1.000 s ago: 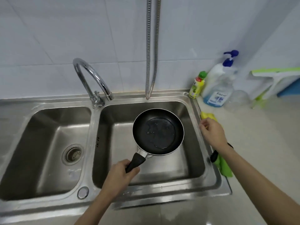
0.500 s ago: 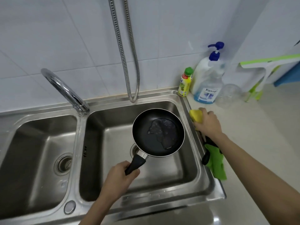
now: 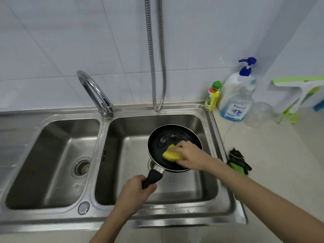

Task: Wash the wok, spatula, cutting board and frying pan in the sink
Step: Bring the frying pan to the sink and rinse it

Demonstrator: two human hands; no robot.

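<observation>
A small black frying pan [image 3: 168, 137] hangs over the right basin of the steel double sink [image 3: 226, 206]. My left hand [image 3: 134, 193] grips its black handle from below. My right hand [image 3: 190, 155] holds a yellow sponge [image 3: 171, 154] and presses it onto the pan's inner surface at the right. A patch of water or suds lies on the pan's far side. The wok, spatula and cutting board are out of view.
A curved chrome tap [image 3: 95, 95] stands between the basins and a metal hose [image 3: 157, 55] hangs down the tiled wall. On the counter right of the sink stand a small yellow bottle [image 3: 212, 97], a pump soap bottle [image 3: 236, 95], a clear jar [image 3: 258, 114], a green squeegee [image 3: 298, 95]; a green cloth [image 3: 239, 162] lies by the rim.
My right hand picked the yellow sponge up from the counter edge and moved left into the pan. My left hand kept holding the pan over the right basin.
</observation>
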